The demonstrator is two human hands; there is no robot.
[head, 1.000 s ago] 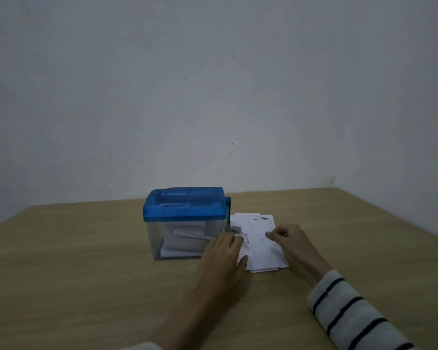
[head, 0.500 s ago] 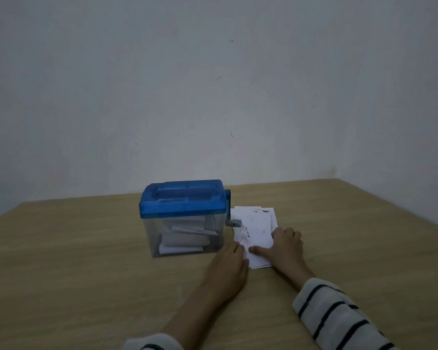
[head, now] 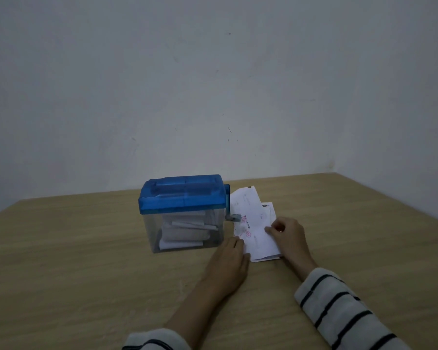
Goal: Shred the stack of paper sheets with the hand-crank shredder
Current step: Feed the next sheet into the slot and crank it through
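The hand-crank shredder [head: 183,213], blue lid over a clear bin holding paper pieces, stands on the wooden table [head: 74,261]. The stack of paper sheets [head: 256,231] lies flat on the table just right of the shredder, beside its crank [head: 233,218]. The left hand [head: 228,263] rests flat, fingers straight, on the stack's near-left edge. The right hand [head: 288,238] pinches the top sheet [head: 247,210] at the stack's right side, lifting it.

Shredder [head: 185,213] blocks left of stack [head: 257,228].
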